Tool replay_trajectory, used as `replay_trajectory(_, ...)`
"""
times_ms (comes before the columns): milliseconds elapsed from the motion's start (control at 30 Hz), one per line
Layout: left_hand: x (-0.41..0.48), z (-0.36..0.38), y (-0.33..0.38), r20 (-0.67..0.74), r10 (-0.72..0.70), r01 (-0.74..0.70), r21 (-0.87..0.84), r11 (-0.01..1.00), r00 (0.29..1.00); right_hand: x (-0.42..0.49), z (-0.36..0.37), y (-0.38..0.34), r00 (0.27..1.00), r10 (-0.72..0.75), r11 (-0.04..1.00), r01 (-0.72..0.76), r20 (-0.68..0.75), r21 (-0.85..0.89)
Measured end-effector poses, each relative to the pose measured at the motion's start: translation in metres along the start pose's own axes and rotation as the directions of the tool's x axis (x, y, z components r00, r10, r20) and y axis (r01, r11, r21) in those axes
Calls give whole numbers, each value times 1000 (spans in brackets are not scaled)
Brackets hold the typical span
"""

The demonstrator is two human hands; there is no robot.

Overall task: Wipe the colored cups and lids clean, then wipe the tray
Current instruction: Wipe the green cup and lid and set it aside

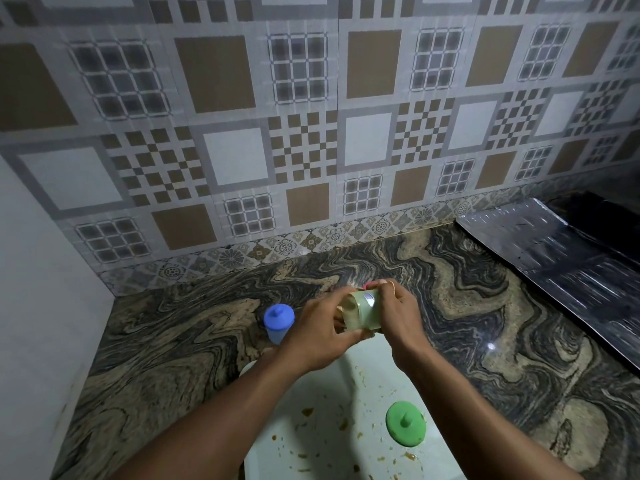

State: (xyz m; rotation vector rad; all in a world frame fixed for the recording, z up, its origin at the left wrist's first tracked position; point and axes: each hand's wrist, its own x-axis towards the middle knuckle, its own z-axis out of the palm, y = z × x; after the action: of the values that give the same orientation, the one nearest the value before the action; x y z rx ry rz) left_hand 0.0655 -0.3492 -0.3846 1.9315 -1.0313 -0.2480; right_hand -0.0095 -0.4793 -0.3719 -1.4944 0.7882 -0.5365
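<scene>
Both hands were together on the green cup (363, 311), held on its side over the tray's (346, 403) far end: left hand (322, 332) gripped the mouth end, right hand (401, 317) the base. The green lid (405, 423) lay on the tray near its right edge, among food specks. The lidded blue cup (278, 323) stood just off the tray's far-left corner. Bare countertop (173, 341) ran left, right and beyond the tray.

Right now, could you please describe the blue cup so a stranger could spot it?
On the swirly stone counter, look just beside the left hand, beyond the white tray. The blue cup stands upright there, the only one with its lid on; the green cup is held lidless, a green lid lying on the tray.
</scene>
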Motion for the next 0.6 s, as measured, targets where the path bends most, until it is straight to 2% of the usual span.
replay_trajectory(67,-1,-4,1,13,199,-195,252,948,980,-1,-1,0,1000,7,1000,-7,12,-2)
replay_trajectory(133,-2,-7,3,44,235,-236,316,919,971,-1,-3,0,1000,1,1000,-1,15,-11)
replay_trajectory(167,-2,-6,3,49,185,-191,266,945,982,-2,-4,1,1000,-7,1000,7,10,-11)
replay_trajectory(233,-3,-4,6,72,-1,-2,34,999,997,-1,-6,1,999,-35,999,35,-4,-17)
replay_trajectory(300,-1,0,4,72,-134,144,-159,977,988,0,-6,2,998,-70,997,69,-5,-37)
replay_trajectory(333,0,2,3,59,-142,150,-178,972,988,0,-5,2,997,-82,996,81,-4,-45)
replay_trajectory(367,-1,2,3,33,-95,99,-120,988,995,0,-5,2,996,-85,995,84,-3,-45)
replay_trajectory(400,0,1,2,8,12,-12,5,1000,1000,0,-5,3,997,-76,996,75,-3,-40)
replay_trajectory(467,-1,-3,-3,28,283,-280,273,920,959,1,-3,4,1000,-30,999,30,10,-38)
replay_trajectory(500,-2,-6,-4,55,352,-349,342,872,934,1,-3,6,1000,-12,999,13,20,-44)
replay_trajectory(533,-2,-7,-6,66,361,-359,361,861,930,1,-2,6,1000,-2,999,4,25,-52)
replay_trajectory(600,-4,-7,-6,38,232,-234,266,935,972,-1,-2,7,1000,0,998,1,19,-57)
